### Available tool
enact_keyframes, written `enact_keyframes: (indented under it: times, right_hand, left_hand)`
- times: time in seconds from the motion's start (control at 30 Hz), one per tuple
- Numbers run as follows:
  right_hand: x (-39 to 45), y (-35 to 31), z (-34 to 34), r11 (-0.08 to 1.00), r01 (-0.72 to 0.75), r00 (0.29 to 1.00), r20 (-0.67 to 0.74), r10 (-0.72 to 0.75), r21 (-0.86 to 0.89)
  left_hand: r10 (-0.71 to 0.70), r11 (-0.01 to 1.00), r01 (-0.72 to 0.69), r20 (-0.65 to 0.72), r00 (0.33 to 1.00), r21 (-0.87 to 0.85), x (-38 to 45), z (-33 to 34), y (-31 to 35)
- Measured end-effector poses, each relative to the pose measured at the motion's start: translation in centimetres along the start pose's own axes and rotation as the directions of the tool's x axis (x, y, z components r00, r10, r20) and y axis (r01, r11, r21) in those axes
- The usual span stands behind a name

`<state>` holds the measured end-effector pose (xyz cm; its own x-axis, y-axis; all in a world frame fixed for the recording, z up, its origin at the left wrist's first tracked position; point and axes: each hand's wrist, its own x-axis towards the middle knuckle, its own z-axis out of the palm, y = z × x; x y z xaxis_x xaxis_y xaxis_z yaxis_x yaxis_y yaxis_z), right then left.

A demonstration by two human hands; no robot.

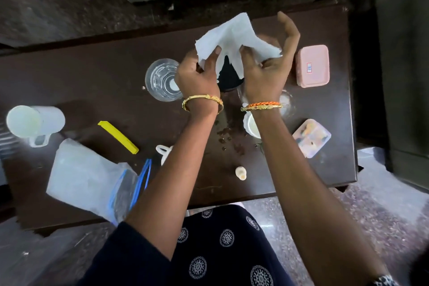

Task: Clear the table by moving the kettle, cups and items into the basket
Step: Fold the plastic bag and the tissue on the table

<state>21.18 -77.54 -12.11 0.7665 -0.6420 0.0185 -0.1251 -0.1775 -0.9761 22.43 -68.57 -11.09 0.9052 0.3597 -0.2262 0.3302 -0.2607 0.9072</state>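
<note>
Tissue (234,37) seemingly pinched between both hands' fingers (214,53).

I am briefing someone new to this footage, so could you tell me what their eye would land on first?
First, the crumpled white paper tissue held up by both hands, left hand and right hand, above the middle of the dark brown wooden table. Next, the bright yellow plastic clip at left and the pink lidded plastic box at right.

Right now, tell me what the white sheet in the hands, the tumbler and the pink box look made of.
White sheet: thin tissue paper, matte, creased, ragged edges.
Tumbler: likely clear glass, glossy; the table shows through it.
Pink box: seemingly plastic, smooth satin lid with rounded moulded corners.
</note>
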Motion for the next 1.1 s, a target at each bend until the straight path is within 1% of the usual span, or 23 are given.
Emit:
enact_keyframes:
  times: [0.03,0.07,0.17,0.23,0.3,0.43,0.53,0.6,0.63,0.73,0.8,0.9,0.97,1.03,1.1]
  right_hand:
    - [0.0,0.2,0.1,1.0,-0.003,1.0,0.014,0.003,-0.009]
    - [0.0,0.4,0.2,1.0,-0.011,0.999,0.033,0.011,-0.018]
    - [-0.1,1.4,-0.5,0.998,-0.018,0.997,0.078,0.022,-0.06]
    - [-0.3,1.8,-1.0,0.994,0.006,0.996,0.09,0.004,-0.108]
    - [-0.6,2.1,-1.1,0.986,0.039,0.994,0.109,-0.022,-0.163]
    - [-1.1,2.7,-1.0,0.96,0.101,0.989,0.129,-0.069,-0.26]
    - [-1.5,3.0,-1.1,0.939,0.134,0.982,0.171,-0.083,-0.317]
    - [-1.7,3.0,-1.4,0.923,0.128,0.984,0.165,-0.072,-0.363]
    - [-1.7,3.0,-1.5,0.917,0.127,0.986,0.15,-0.074,-0.378]
    - [-1.9,2.5,-1.7,0.908,0.161,0.985,0.121,-0.123,-0.387]
    - [-2.1,2.3,-1.5,0.904,0.158,0.986,0.119,-0.12,-0.398]
    - [-2.3,2.5,-1.2,0.894,0.096,0.991,0.128,-0.044,-0.437]
    - [-2.3,2.6,-1.1,0.889,0.084,0.99,0.137,-0.024,-0.449]
    - [-2.6,2.2,-1.2,0.893,0.104,0.99,0.132,-0.05,-0.438]
    - [-3.2,1.6,-1.6,0.897,0.148,0.988,0.105,-0.115,-0.415]
  left_hand:
    - [0.029,1.0,-0.029,0.013,1.0,0.006,0.1,0.0,0.0]
    - [0.074,0.996,-0.076,0.033,0.997,0.047,0.2,0.0,0.0]
    - [0.203,0.925,-0.231,0.12,0.972,0.301,0.2,0.1,-0.6]
    - [0.235,0.878,-0.275,0.147,0.961,0.392,-0.2,0.1,-1.2]
    - [0.253,0.85,-0.291,0.145,0.957,0.439,-0.7,0.1,-1.8]
    - [0.284,0.832,-0.297,0.101,0.954,0.469,-1.5,0.2,-2.7]
    - [0.229,0.807,-0.247,0.1,0.968,0.536,-1.7,0.8,-2.7]
    - [0.19,0.808,-0.208,0.09,0.978,0.552,-1.9,1.1,-2.4]
    - [0.196,0.814,-0.207,0.078,0.977,0.543,-2.0,1.2,-2.3]
    - [0.258,0.83,-0.236,0.027,0.966,0.505,-2.6,1.2,-2.3]
    - [0.271,0.832,-0.239,0.011,0.963,0.5,-2.8,1.3,-2.4]
    - [0.207,0.831,-0.191,0.029,0.978,0.523,-2.7,1.4,-2.8]
    - [0.171,0.824,-0.166,0.041,0.984,0.541,-2.6,1.5,-3.1]
    - [0.18,0.835,-0.171,0.033,0.983,0.524,-2.8,1.4,-3.1]
    - [0.191,0.861,-0.174,0.012,0.981,0.478,-3.4,0.8,-2.9]
